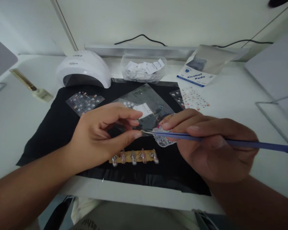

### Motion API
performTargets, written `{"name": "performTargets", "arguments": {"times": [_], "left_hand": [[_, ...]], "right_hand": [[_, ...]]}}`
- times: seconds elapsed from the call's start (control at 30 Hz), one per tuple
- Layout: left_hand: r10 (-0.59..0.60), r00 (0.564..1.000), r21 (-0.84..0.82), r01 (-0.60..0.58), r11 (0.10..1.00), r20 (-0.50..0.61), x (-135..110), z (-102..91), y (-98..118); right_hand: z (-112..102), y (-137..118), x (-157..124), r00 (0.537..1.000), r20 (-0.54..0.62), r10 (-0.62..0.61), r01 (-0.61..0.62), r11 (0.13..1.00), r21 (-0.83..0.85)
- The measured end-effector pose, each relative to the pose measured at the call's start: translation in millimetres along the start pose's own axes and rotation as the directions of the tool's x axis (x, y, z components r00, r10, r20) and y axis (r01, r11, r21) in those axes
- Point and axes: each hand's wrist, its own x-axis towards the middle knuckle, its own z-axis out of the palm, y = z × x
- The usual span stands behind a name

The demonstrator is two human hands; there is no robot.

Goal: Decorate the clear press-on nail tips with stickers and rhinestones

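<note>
1. The left hand (100, 134) has thumb and forefinger pressed together, pinching the near edge of a small nail sticker sheet (164, 140). The other fingers (132, 122) are curled loosely above.
2. The right hand (211, 150) holds blue tweezers (230, 142) in a pen-like grip, fingers closed along the shaft. The pale tip points left and meets the sheet right at the left thumb. I cannot tell whether the tip grips anything.
3. The sticker sheet is held just above the black mat (50, 134), between both hands and over the tan strip of false nail tips (134, 157).
4. Handling judgement:
   - The sheet looks featherweight, thin and floppy, and it is glossy, so probably slippery.
   - It creases easily and is best pinched at a bare edge, away from the printed decals.
   - The decals are tiny and tacky, so they suit the tweezers rather than fingertips.
5. The tweezers look light, stiff and narrow, and are gripped mid-shaft.
6. Readable writing: "Alcohol Pads" on the white-and-blue pouch (196, 76) at the back right.
7. Unreadable writing:
   - small print on top of the white nail lamp (84, 68);
   - the white label on the clear bag (144, 108);
   - the lettering on fabric at the bottom edge.
8. Also on the counter (230, 105):
   - a clear tub of white packets (142, 68);
   - spare sticker sheets on the left (85, 102) and right (193, 97).
</note>
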Motion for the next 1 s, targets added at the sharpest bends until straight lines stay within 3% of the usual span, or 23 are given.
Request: {"name": "performTargets", "arguments": {"times": [0.2, 0.7, 1.0], "left_hand": [[-0.035, 0.999, 0.015, 0.035, 0.999, 0.004, 0.4, -0.8, 2.6], [-0.019, 0.999, -0.013, 0.019, 1.0, -0.031, 2.4, 4.4, 1.5], [-0.087, 0.994, -0.061, 0.084, 0.995, -0.06, 2.8, 5.6, 3.2]], "right_hand": [[2.0, -2.7, 0.5, 0.996, -0.036, 0.086, -0.086, 0.996, 0.019], [-2.1, -5.7, 0.6, 0.993, 0.021, 0.118, -0.119, 0.986, 0.113], [-3.2, -4.1, 0.4, 0.985, -0.023, 0.17, -0.163, 0.971, 0.176]]}}
